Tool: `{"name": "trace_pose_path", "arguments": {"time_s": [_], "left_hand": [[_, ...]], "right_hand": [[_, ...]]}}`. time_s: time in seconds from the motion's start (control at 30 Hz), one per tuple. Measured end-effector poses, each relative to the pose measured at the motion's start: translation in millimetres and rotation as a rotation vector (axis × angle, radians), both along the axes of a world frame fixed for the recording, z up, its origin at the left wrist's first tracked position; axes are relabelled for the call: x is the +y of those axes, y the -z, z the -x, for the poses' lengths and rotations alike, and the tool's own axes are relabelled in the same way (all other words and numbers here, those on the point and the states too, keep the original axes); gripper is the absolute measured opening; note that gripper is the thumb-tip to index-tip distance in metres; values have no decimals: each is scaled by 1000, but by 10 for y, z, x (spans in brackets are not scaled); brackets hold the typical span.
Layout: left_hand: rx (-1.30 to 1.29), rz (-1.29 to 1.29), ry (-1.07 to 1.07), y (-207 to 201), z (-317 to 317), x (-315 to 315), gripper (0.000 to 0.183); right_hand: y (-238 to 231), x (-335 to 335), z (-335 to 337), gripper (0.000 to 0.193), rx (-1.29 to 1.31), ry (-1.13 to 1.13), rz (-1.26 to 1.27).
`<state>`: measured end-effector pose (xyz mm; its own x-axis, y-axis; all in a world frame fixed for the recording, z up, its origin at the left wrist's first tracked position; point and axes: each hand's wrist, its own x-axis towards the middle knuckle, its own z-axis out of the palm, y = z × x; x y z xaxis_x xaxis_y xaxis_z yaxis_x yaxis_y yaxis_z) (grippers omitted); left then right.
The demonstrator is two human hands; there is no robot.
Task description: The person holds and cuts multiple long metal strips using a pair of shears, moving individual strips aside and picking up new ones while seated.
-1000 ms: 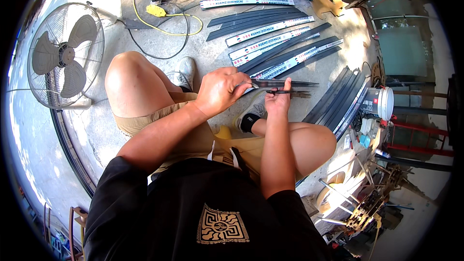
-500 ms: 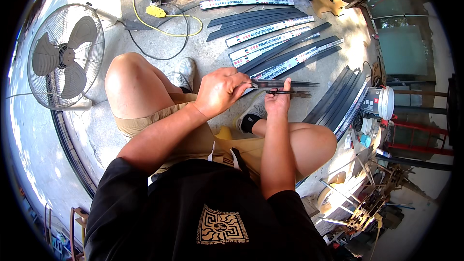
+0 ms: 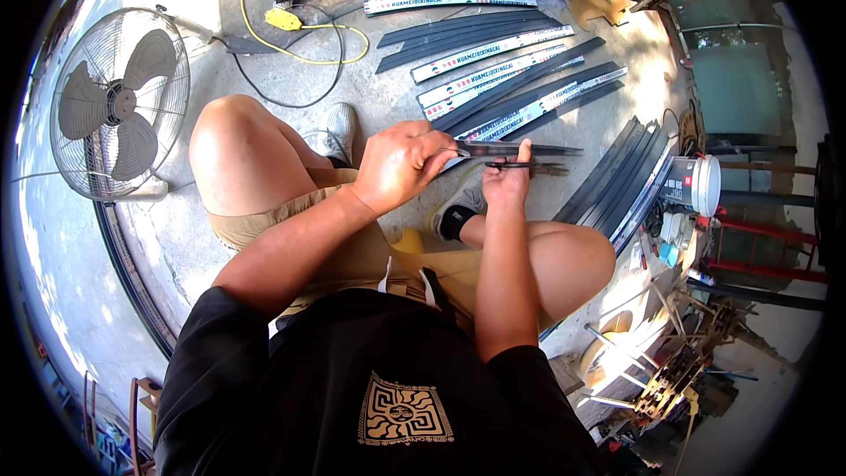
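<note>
Work looks mid-piece to me: one dark strip (image 3: 555,151) is up off the concrete floor (image 3: 379,106), held out in front of the knees, so I'd say that one isn't done. No idea how many are finished, tbh. There are rows of dark strips ahead (image 3: 529,84) and a bundle off to the right (image 3: 608,167), and nothing in view tells me which of those are sorted and which are left.

The held strip is thin, black or near it, and looks pretty straight, tapering toward its right end. There's a shiny pale bit right by the pinch, too small to make out. Several on the floor have white printed film (image 3: 493,54) along them, others are bare.

Left hand (image 3: 397,167) has thumb and fingers pinching the strip's near end. Right hand (image 3: 507,183) is curled on a slim dark piece (image 3: 545,165), maybe a tool, can't tell, with one finger poking up across the strip; can't tell if it's touching
</note>
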<state>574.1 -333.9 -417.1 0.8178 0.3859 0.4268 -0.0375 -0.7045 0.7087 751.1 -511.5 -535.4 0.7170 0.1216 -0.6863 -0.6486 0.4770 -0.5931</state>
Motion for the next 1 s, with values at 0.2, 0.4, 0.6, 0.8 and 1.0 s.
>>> {"name": "trace_pose_path", "arguments": {"time_s": [0.2,0.4,0.6,0.8,1.0], "left_hand": [[8,4,6,4,9,-1,10],[41,-30,42,-4,19,-7,11],[40,-9,36,9,7,-35,12],[69,17,32,25,2,-37,12],[97,17,51,116,-28,-123,15]], "right_hand": [[-62,23,-2,42,6,12,-9],[-127,32,14,45,-9,-17,-21],[-43,-17,1,47,-21,-38,-38],[-43,-1,0,42,21,-14,-9],[-17,30,39,40,-2,-6,-2]]}}
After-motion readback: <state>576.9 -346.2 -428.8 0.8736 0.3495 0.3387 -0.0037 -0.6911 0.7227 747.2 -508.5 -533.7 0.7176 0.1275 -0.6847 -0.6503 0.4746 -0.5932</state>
